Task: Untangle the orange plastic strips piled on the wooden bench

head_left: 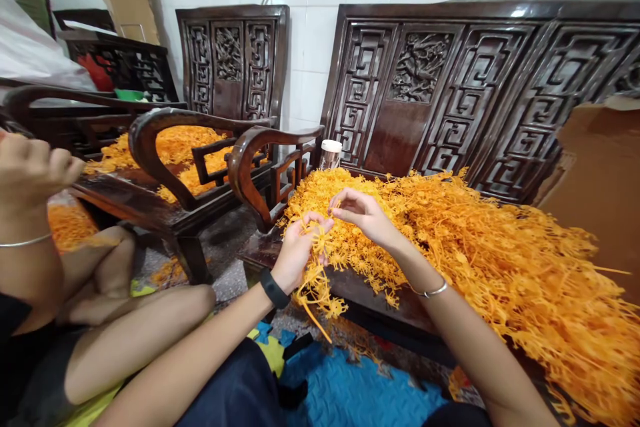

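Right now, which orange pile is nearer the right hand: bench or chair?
The bench pile: the right hand is right by it. The chair pile lies farther left, past the armrests.

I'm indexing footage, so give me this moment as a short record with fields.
Left hand: holding an orange sprig
Right hand: raised beside the left, fingers bent; grip unclear
Bench: dark carved wood, bearing an orange pile
Container: white-lidded, behind the pile
Floor: blue mat
Nearby: another person's hand, left edge
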### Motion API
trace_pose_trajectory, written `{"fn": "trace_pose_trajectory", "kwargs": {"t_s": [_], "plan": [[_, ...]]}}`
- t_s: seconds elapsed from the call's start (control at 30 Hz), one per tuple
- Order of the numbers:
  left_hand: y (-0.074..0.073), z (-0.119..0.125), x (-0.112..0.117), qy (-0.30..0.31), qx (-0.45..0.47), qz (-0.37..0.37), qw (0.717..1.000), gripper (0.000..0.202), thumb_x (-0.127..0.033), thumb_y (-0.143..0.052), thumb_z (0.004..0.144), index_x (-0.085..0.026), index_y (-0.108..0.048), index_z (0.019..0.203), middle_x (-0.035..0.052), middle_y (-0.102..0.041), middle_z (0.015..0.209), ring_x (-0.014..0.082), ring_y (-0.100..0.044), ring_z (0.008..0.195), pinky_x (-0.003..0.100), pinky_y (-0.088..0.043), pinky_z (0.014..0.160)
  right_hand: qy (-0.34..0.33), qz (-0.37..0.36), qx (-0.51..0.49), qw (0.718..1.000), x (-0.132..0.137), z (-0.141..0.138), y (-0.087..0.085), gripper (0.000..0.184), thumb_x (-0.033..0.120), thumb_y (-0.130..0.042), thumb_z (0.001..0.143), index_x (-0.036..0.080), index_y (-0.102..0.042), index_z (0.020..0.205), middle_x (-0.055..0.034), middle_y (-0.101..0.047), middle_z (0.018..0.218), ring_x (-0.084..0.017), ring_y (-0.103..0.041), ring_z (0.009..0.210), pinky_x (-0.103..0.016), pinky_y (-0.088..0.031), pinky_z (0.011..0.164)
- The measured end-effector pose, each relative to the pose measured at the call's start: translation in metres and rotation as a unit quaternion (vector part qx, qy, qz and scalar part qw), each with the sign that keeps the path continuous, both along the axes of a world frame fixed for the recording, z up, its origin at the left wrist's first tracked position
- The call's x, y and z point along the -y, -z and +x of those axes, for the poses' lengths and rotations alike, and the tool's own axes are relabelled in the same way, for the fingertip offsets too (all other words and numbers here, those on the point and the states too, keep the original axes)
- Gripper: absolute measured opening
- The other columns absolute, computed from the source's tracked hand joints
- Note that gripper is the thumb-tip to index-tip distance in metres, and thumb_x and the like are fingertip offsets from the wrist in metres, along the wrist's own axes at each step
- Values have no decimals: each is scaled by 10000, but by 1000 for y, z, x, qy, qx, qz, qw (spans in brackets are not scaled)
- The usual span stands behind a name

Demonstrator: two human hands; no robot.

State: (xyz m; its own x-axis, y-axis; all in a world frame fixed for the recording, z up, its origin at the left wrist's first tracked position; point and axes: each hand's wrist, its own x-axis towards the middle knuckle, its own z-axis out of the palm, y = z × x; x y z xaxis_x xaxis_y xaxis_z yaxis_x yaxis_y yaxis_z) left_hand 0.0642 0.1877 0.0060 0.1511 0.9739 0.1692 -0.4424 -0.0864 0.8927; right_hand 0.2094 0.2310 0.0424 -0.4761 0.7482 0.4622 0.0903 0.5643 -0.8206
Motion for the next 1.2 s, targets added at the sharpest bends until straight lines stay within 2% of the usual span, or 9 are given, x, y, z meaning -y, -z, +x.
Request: {"fn": "trace_pose_trajectory", "kwargs": {"t_s": [0.17,0.3,0.5,0.6,0.73,0.8,0.93,1.03,1.2], "plan": [[0,-4,-1,23,-53,-19,998,370,-322,-676,658,-205,-515,970,-77,-488,514,88,-449,290,196,-354,306,4,30,76,997,2,6,-6,169,309,-580,766,157,-525,813,-2,-529,723,-113,-503,677,-258,-405,646],[0,-5,-2,31,-73,-57,995,267,-341,-675,656,-143,-558,792,-58,-484,488,74,-425,287,206,-367,318,-17,26,157,987,8,11,-15,172,304,-568,776,141,-565,829,-24,-572,769,-115,-521,698,-262,-418,669],[2,-5,-2,42,-66,-14,997,251,-328,-682,650,-119,-572,733,-29,-530,621,82,-523,437,223,-468,426,-40,-4,198,979,14,18,-23,184,328,-624,734,153,-594,783,-11,-591,730,-109,-531,667,-250,-420,628],[0,-6,0,105,-83,-23,991,254,-345,-634,706,-121,-590,817,-21,-543,621,95,-539,405,194,-407,373,-45,-46,134,989,13,18,-21,168,299,-642,718,148,-569,724,-8,-583,686,-110,-533,646,-256,-415,623],[-8,-9,5,168,-88,-11,982,344,-360,-570,767,-133,-589,1023,-28,-517,500,111,-528,350,159,-257,304,-55,-149,-17,987,11,12,-15,147,240,-667,683,147,-555,705,7,-552,651,-103,-531,628,-262,-417,646],[-11,-11,7,185,-61,13,981,352,-355,-544,790,-137,-589,1062,-46,-466,430,94,-493,319,156,-264,311,-60,-205,-91,973,11,6,-12,151,220,-687,646,147,-565,698,16,-521,656,-85,-504,610,-251,-412,648],[-14,-10,8,209,13,36,977,296,-306,-526,809,-131,-611,1031,-82,-367,370,47,-358,263,203,-403,359,-86,-288,-183,936,16,-5,-8,186,251,-692,616,146,-540,633,30,-435,594,-68,-418,542,-236,-376,593],[-13,-8,5,200,33,37,979,289,-309,-534,801,-113,-625,992,-84,-351,363,41,-322,269,231,-441,372,-66,-282,-240,927,20,-13,-3,203,251,-680,623,151,-505,605,32,-403,585,-75,-405,559,-235,-362,599],[-12,0,-3,137,46,2,989,353,-349,-571,764,-112,-610,1023,-99,-320,365,29,-291,283,192,-416,366,51,-183,-283,940,15,-28,8,162,208,-668,616,153,-520,649,22,-451,624,-80,-408,577,-226,-342,584]]}}
